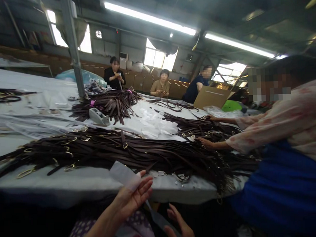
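Observation:
My left hand [136,197] is palm up over the table's front edge, its fingers mostly stretched out. A thin white sheet [123,175], paper or plastic, is held at its thumb and projects over the table. A flat grey strip [160,217] hangs below the left hand and runs down toward my right hand [180,225]. The right hand's thumb and fingers are apart beside the strip; whether they touch it is unclear. Just beyond my hands lies a long heap of dark brown straps [148,150] with gold-coloured buckles [125,145] and metal loops.
At right, a co-worker in a blue apron [274,183] reaches with a hand [207,143] into the straps. Crumpled white wrapping [155,122], a tape dispenser [98,117] and bundled straps [116,101] lie farther back. A metal post [74,49] rises at left; several people work behind.

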Demonstrator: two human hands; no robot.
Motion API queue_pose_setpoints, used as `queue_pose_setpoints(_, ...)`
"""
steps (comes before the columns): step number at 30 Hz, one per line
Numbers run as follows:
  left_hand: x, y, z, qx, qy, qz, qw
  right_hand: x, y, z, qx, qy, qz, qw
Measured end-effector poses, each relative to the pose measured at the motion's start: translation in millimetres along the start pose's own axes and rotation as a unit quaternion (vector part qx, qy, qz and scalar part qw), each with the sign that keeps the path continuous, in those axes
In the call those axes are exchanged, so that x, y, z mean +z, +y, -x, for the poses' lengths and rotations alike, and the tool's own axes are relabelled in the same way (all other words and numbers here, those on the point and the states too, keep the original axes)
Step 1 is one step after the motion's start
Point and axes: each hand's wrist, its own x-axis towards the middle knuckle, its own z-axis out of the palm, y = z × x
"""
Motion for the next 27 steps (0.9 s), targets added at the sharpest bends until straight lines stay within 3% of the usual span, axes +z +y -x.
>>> queue_pose_setpoints(5, -18.5, -37, 10, -0.046, -0.018, -0.086, 0.995, -4, -64, -56, -0.086, -0.059, -0.139, 0.985)
queue_pose_setpoints(9, -37.0, -59, 8, -0.041, -0.059, -0.145, 0.987, 7, -98, -73, -0.089, -0.169, -0.180, 0.965)
queue_pose_setpoints(11, -49.3, -62, 4, -0.051, -0.058, -0.174, 0.982, 14, -98, -71, -0.067, -0.186, -0.192, 0.961)
queue_pose_setpoints(13, -65.6, -57, 0, -0.056, -0.039, -0.230, 0.971, 21, -91, -67, 0.004, -0.166, -0.216, 0.962)
queue_pose_setpoints(15, -81.7, -45, 0, -0.012, 0.002, -0.299, 0.954, 27, -82, -64, 0.083, -0.137, -0.234, 0.959)
queue_pose_setpoints(17, -91.4, -32, 3, 0.082, 0.022, -0.342, 0.936, 33, -74, -63, 0.127, -0.130, -0.251, 0.951)
queue_pose_setpoints(19, -92.1, -22, 9, 0.155, -0.031, -0.370, 0.916, 40, -70, -64, 0.132, -0.140, -0.258, 0.947)
queue_pose_setpoints(21, -87.4, -18, 14, 0.188, -0.086, -0.414, 0.887, 47, -70, -65, 0.116, -0.158, -0.239, 0.951)
queue_pose_setpoints(22, -85.1, -18, 16, 0.195, -0.088, -0.431, 0.877, 51, -70, -66, 0.101, -0.167, -0.220, 0.956)
queue_pose_setpoints(27, -93.6, -17, 17, 0.239, 0.058, -0.400, 0.883, 73, -74, -74, 0.044, -0.191, -0.152, 0.969)
